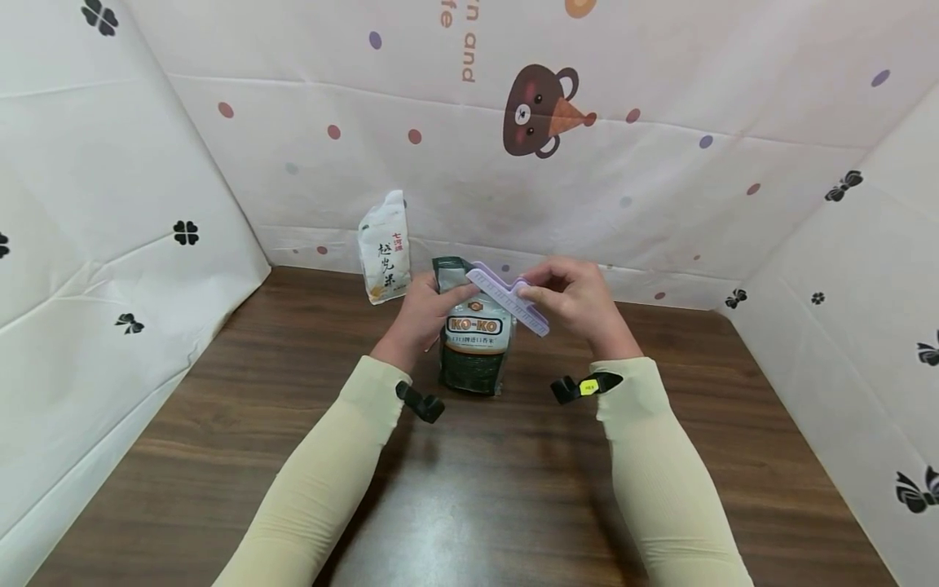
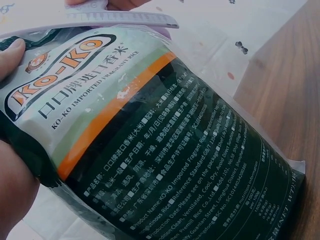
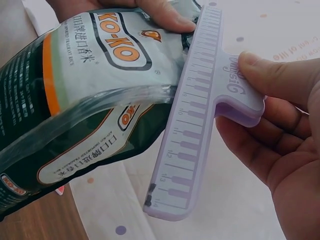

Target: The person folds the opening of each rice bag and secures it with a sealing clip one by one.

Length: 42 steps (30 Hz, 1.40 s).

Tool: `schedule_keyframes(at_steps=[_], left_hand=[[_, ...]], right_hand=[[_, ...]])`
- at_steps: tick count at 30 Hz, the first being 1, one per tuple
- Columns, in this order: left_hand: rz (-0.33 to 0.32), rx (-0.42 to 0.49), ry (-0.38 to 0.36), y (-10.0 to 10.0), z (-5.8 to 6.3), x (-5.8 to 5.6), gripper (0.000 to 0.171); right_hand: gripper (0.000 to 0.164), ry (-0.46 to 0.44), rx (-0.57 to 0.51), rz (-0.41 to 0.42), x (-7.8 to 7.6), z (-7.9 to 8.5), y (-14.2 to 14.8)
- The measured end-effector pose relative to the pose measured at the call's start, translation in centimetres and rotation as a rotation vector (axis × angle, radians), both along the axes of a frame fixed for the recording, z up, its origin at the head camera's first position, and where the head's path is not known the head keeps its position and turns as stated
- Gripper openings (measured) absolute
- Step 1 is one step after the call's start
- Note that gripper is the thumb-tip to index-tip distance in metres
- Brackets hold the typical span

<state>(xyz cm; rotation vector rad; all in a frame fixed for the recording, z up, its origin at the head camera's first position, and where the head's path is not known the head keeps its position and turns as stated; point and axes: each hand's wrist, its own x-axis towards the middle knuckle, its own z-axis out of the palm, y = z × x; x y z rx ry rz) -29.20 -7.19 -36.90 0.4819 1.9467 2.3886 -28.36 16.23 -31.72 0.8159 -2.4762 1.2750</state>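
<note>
Rice bag (image 1: 475, 363) mid-table, left hand (image 1: 421, 310) pinching its upper part from 10 o'clock. Purple clip (image 1: 508, 302) at its 1 o'clock, handles pinched by right hand (image 1: 583, 303). Looks like the clipping step; can't tell if bag's between the clip's bars. Next likely needs squaring up. White bag (image 1: 385, 253) beyond, 10 o'clock; table (image 1: 469, 505) edge and cloth wall (image 1: 330, 183) at 12; room at 6.

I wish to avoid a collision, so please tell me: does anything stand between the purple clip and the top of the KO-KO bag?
Nothing visible does: the right hand holds the purple clip directly at the top of the KO-KO bag. The left hand grips the bag with its thumb near one end of the clip.
</note>
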Motion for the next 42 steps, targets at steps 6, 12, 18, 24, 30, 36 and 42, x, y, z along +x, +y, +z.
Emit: schedule_keyframes(at_steps=[6,12,18,24,30,36,42], left_hand=[[-0.012,-0.022,-0.006,-0.1,0.0,0.0,0.025],[-0.022,-0.034,0.002,-0.1,0.0,0.1,0.027],[-0.017,-0.060,-0.007,-0.1,-0.2,0.1,0.030],[-0.022,-0.066,-0.004,-0.2,-0.2,0.1,0.032],[-0.017,-0.067,0.009,-0.1,-0.3,0.1,0.032],[-0.012,-0.068,0.004,-0.2,-0.2,0.1,0.033],[-0.015,-0.069,-0.020,-0.3,-0.1,0.2,0.034]], right_hand=[[0.018,-0.003,0.005,0.000,-0.1,0.3,-0.3],[0.017,0.043,-0.012,0.045,-0.3,0.6,-0.7],[0.017,0.054,-0.025,0.058,-0.5,0.5,-1.0],[0.019,0.037,-0.024,0.050,-0.3,0.8,-1.4],[0.019,0.034,-0.045,0.065,-0.2,1.2,-1.8],[0.020,0.040,-0.046,0.075,-0.3,1.4,-2.0],[0.018,0.073,-0.035,0.085,-0.4,1.7,-2.2]])
